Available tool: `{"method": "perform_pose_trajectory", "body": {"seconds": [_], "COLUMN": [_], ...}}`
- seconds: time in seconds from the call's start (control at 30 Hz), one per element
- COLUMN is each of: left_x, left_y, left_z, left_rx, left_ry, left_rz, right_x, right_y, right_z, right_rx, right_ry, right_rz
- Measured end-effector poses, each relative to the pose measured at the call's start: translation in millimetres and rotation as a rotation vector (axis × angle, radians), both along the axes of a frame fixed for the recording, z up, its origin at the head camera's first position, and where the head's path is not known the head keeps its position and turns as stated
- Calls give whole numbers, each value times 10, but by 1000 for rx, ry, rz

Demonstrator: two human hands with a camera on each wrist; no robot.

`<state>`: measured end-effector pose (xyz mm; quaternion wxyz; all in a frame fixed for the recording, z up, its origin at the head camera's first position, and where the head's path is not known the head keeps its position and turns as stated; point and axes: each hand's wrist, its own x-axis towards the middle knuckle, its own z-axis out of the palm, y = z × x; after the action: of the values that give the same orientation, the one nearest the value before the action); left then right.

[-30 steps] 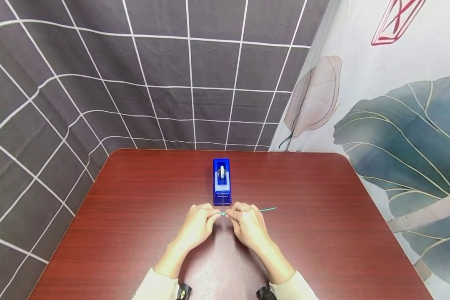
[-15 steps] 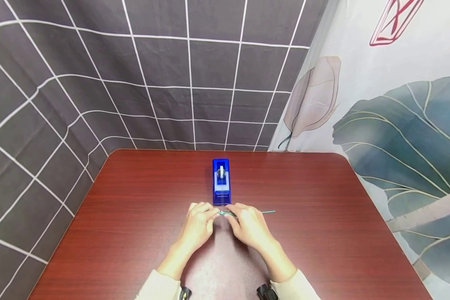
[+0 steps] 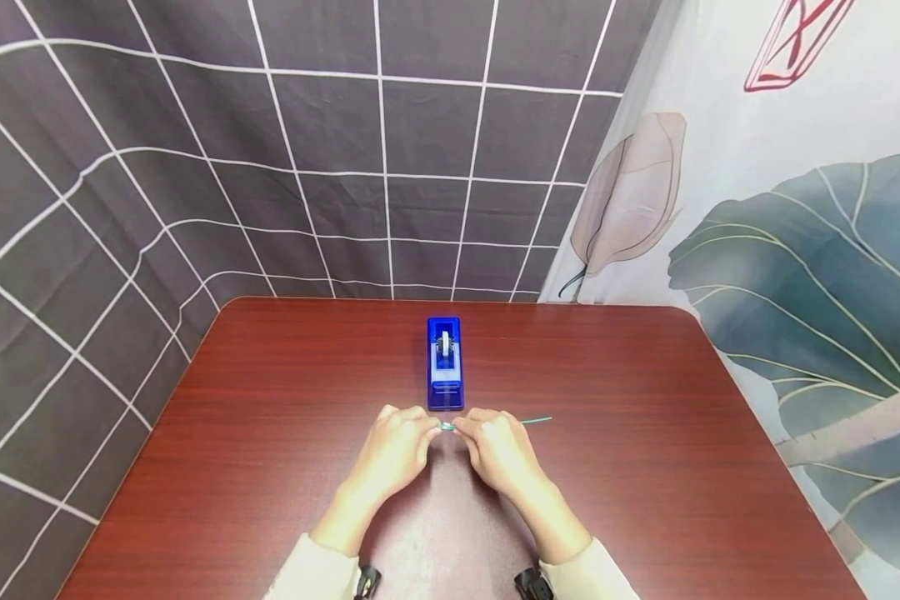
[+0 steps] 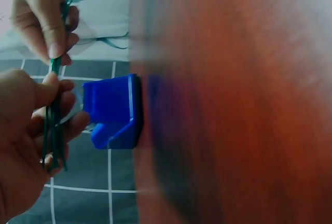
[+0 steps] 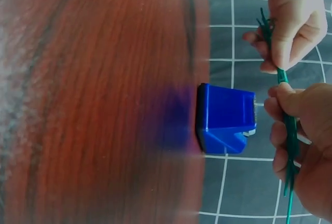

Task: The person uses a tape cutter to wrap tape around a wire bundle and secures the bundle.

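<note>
Near the middle of the table, my left hand (image 3: 396, 446) and right hand (image 3: 501, 450) face each other. Both pinch one slim bundle of thin green strands (image 3: 447, 427), thumbs against fingers. A short stretch of it shows between the fingertips. One longer strand end (image 3: 537, 419) sticks out past the right hand. In the left wrist view, several loose ends of the bundle (image 4: 54, 130) fan out below the left palm. The right wrist view has the bundle (image 5: 291, 136) running along the right fingers, its frayed far end beyond the left hand (image 5: 293, 16).
Just beyond the fingertips stands a blue tape dispenser (image 3: 446, 398) with a small tape roll (image 3: 445, 343) in it. The reddish-brown table (image 3: 292, 375) ends at a dark grid-patterned curtain (image 3: 330, 208). A leaf-printed curtain (image 3: 795, 275) hangs at the right.
Half a second ago the right index finger and thumb were spread apart along the strands; now they pinch the bundle again. The tape dispenser has stayed put.
</note>
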<state>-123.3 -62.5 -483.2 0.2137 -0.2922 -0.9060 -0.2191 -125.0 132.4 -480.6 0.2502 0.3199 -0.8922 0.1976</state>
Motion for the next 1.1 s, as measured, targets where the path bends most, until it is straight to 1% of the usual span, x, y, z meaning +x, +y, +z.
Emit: {"method": "perform_pose_trajectory", "body": {"seconds": [0.07, 0.17, 0.23, 0.3, 0.43, 0.53, 0.6, 0.77, 0.9, 1.1], "left_x": [-4, -18, -34, -53, -74, -74, -70, -39, -28, -33], "left_y": [-9, -18, -20, -21, -16, 1, 16, 39, 43, 53], "left_z": [47, 96, 108, 105, 84, 71, 62, 49, 34, 8], "left_rx": [-22, -22, -1, 32, 113, 154, 164, 184, 200, 204], "left_ry": [-49, -123, -169, -199, -230, -237, -233, -191, -165, -120], "left_rz": [-2, -4, 0, 1, 2, 13, 31, 66, 75, 76], "right_x": [-3, 1, 2, 5, 5, 3, 1, -3, -12, -4], "right_y": [3, 6, 8, 9, 15, 17, 17, 7, 0, 3], "right_z": [-6, -7, -10, -12, -25, -30, -30, -30, -21, 7], "right_rx": [2, 10, 17, 25, 34, 30, 27, 12, -1, 3], "right_ry": [16, 30, 36, 44, 56, 58, 60, 59, 53, 15], "right_rz": [4, 2, -3, -7, -9, -11, -13, -25, -31, -37]}}
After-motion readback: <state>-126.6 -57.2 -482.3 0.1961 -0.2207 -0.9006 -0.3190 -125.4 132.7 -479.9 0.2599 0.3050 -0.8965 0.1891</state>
